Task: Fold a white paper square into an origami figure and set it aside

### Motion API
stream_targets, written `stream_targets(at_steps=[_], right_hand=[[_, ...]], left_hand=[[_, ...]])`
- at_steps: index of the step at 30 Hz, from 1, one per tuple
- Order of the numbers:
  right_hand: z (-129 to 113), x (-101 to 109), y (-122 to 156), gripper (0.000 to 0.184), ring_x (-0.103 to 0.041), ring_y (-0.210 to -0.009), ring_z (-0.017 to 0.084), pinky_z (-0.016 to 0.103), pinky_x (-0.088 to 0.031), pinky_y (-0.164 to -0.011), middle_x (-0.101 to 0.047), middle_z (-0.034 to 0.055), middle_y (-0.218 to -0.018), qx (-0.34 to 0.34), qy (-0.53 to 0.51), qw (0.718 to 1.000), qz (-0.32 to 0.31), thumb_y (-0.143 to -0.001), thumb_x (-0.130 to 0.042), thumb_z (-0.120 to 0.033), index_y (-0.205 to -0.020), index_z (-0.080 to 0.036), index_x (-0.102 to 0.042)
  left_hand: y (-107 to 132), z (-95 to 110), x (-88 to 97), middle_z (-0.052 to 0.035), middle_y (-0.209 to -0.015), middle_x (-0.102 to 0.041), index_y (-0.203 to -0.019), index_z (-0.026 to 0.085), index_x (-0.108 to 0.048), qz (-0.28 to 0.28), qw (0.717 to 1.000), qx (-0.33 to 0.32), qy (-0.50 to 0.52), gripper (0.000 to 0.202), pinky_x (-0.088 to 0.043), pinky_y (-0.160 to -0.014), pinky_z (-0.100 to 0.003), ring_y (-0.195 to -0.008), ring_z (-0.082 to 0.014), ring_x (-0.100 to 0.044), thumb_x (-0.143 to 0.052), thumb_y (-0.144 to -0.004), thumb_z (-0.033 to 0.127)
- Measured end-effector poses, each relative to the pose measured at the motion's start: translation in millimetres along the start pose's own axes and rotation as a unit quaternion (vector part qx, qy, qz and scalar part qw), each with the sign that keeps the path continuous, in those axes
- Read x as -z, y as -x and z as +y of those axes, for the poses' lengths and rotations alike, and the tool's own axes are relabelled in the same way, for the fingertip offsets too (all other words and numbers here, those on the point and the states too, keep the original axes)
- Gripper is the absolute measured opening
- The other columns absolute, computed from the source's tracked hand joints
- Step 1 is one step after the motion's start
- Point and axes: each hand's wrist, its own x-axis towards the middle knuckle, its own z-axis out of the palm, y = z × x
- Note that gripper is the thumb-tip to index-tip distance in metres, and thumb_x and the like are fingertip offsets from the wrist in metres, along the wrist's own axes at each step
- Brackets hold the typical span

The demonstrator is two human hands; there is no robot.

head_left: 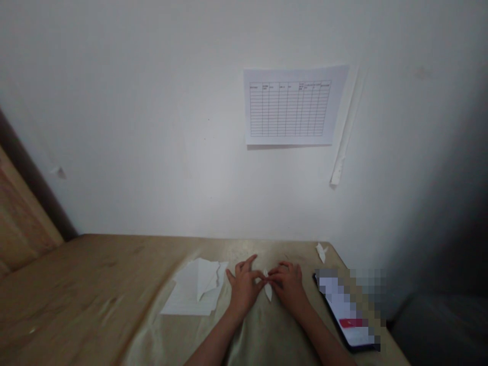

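Between my two hands is a small, narrow piece of folded white paper [269,293], its pointed lower end showing below the fingertips. My left hand [244,287] pinches it from the left, with other fingers spread away. From the right, the fingertips of my right hand [288,284] are closed on the same piece. My fingers cover its middle. To the left of my left hand lie several white paper sheets [185,300], with a creased, torn-edged piece [208,277] on top. A second small folded paper shape [322,252] rests at the table's far right corner.
A phone [341,312] with a partly blurred-out screen lies right of my right arm. The table's brown cover [95,290] is wrinkled. Behind it rises a white wall [152,127] bearing a printed table sheet [290,109]. Wooden furniture [23,218] stands at left.
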Motion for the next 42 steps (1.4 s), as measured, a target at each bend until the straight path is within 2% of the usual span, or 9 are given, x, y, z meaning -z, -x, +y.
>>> stream_targets(at_steps=[3,11,20,25,29,42], right_hand=[[-1.2,2.2,-3.1,0.015,-0.043,-0.129,0.032,0.066,0.006,-0.112,-0.075,-0.0008,-0.109,0.003,0.013,1.000,-0.002,-0.086,-0.065,-0.029,-0.093,-0.036,-0.076],[-3.4,10.1,-3.3,0.013,-0.045,-0.131,0.032,0.068,0.002,-0.113,-0.075,-0.0003,-0.108,0.021,0.023,1.000,0.000,-0.082,-0.069,-0.030,-0.093,-0.034,-0.075],[6.1,15.5,1.1,0.031,-0.037,-0.139,0.031,0.064,0.005,-0.115,-0.067,0.0004,-0.126,0.006,0.023,0.997,-0.070,-0.082,-0.068,-0.042,-0.112,-0.036,-0.069],[9.3,19.0,4.7,0.043,-0.034,-0.141,0.030,0.062,0.006,-0.117,-0.063,-0.0008,-0.133,0.000,0.011,0.994,-0.104,-0.078,-0.071,-0.048,-0.119,-0.038,-0.064],[9.2,21.6,6.9,0.051,-0.032,-0.142,0.030,0.060,0.006,-0.117,-0.060,-0.0012,-0.136,0.001,-0.002,0.993,-0.119,-0.074,-0.073,-0.049,-0.122,-0.038,-0.062],[10.2,25.7,10.8,0.055,-0.030,-0.143,0.030,0.058,0.009,-0.118,-0.059,-0.0012,-0.138,-0.004,-0.022,0.991,-0.129,-0.068,-0.076,-0.048,-0.120,-0.037,-0.064]], left_hand=[[-0.7,0.0,0.0,0.0061,-0.152,-0.046,-0.082,0.038,-0.077,0.000,1.000,-0.002,-0.002,0.009,-0.006,-0.105,-0.081,-0.134,-0.0363,-0.039,-0.077,-0.077,0.031],[0.6,2.7,8.9,0.0066,-0.155,-0.043,-0.092,0.038,-0.072,-0.031,0.999,-0.012,-0.023,0.017,-0.006,-0.103,-0.084,-0.138,-0.0389,-0.034,-0.076,-0.076,0.033],[0.8,-2.4,13.6,0.0096,-0.161,-0.030,-0.105,0.042,-0.066,-0.104,0.993,-0.007,-0.056,0.032,-0.005,-0.105,-0.083,-0.146,-0.0385,-0.024,-0.074,-0.075,0.048],[5.1,-4.2,17.1,0.0088,-0.162,-0.028,-0.113,0.043,-0.062,-0.126,0.990,-0.017,-0.064,0.044,-0.004,-0.107,-0.081,-0.147,-0.0390,-0.021,-0.074,-0.072,0.053],[8.4,-5.2,16.7,0.0062,-0.161,-0.031,-0.118,0.044,-0.060,-0.129,0.989,-0.019,-0.069,0.050,-0.002,-0.109,-0.080,-0.147,-0.0377,-0.023,-0.072,-0.071,0.057],[9.5,-10.5,15.1,0.0029,-0.158,-0.037,-0.119,0.046,-0.060,-0.117,0.992,-0.029,-0.047,0.061,0.001,-0.109,-0.079,-0.146,-0.0378,-0.026,-0.076,-0.063,0.062]])
